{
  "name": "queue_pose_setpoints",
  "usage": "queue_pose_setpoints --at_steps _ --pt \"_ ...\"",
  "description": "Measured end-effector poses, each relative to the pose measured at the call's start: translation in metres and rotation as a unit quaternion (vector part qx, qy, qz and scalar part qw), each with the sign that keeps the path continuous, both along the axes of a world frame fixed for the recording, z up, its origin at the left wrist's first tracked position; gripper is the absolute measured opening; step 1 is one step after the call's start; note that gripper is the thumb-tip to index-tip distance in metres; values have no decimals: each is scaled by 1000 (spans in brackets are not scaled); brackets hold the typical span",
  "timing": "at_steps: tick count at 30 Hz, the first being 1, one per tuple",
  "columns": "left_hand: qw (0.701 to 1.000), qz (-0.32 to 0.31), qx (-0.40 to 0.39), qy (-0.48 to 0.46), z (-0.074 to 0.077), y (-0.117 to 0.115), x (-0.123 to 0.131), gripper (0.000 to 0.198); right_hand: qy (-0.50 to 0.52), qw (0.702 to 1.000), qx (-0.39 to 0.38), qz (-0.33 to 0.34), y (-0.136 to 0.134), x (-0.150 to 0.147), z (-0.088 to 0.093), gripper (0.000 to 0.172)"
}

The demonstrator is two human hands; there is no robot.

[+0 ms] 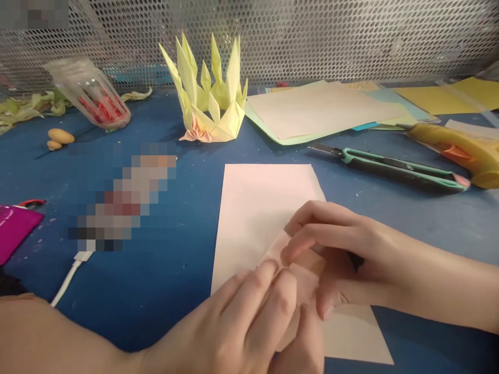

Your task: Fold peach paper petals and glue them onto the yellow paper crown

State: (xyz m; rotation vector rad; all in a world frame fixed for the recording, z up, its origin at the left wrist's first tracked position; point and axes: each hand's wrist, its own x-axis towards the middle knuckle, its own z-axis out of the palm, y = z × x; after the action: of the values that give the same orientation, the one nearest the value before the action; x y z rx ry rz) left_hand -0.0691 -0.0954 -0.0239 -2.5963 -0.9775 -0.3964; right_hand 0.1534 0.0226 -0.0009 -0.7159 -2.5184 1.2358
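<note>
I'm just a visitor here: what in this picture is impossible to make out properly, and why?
All in the head view:
Folded paper: full shape hidden by the left hand and right hand.
Object at the end of the white cable: covered by pixel blocks.
Yellow tool: cut off by the right edge.
Purple item: cut off by the left edge.
Red bits: too blurred to identify.

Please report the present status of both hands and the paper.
Left hand and right hand at folded paper. Pale sheet underneath. Cutter, blade out, lies apart from hands.
</note>
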Motion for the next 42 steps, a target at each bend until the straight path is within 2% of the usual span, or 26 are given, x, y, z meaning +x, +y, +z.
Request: queue_pose_setpoints --at_steps 2,4,5,9,13,16,18,19,21,23,27,33,38,42 --pt "997 -15 39 -70 -4 6 -1 32 -16 999 -26 24 4 1 1 17" --pt "995 2 18 -103 -4 9 -2 31 -27 998 -32 47 7 2 3 9" --pt "995 15 -6 -101 -3 10 -2 31 -22 998 -12 65 8 3 3 10" --pt "991 58 -105 -64 0 6 -3 38 22 976 182 120 14 9 6 11" --pt "989 59 -102 -85 -5 6 -4 41 31 930 359 69 23 19 7 17" --pt "992 46 -77 -87 -11 9 -5 43 37 908 417 25 28 23 7 20" --pt "993 47 -74 -79 -12 11 -5 44 38 907 416 41 31 23 7 13" --pt "994 45 -71 -75 -11 12 -5 43 38 911 407 56 32 22 6 15" --pt "995 40 -65 -65 -10 12 -5 43 39 919 386 66 32 21 5 34" --pt "996 36 -59 -55 -9 11 -6 43 38 923 379 55 31 20 4 39" --pt "995 32 -72 -54 -10 10 -5 48 36 920 388 42 26 17 4 30" --pt "993 21 -71 -90 -10 10 -2 46 31 936 350 9 20 12 2 9" --pt "995 19 -73 -67 -11 10 -2 51 39 941 322 96 20 14 6 15" --pt "995 11 -49 -81 -11 9 -2 51 22 942 311 126 19 13 13 23"
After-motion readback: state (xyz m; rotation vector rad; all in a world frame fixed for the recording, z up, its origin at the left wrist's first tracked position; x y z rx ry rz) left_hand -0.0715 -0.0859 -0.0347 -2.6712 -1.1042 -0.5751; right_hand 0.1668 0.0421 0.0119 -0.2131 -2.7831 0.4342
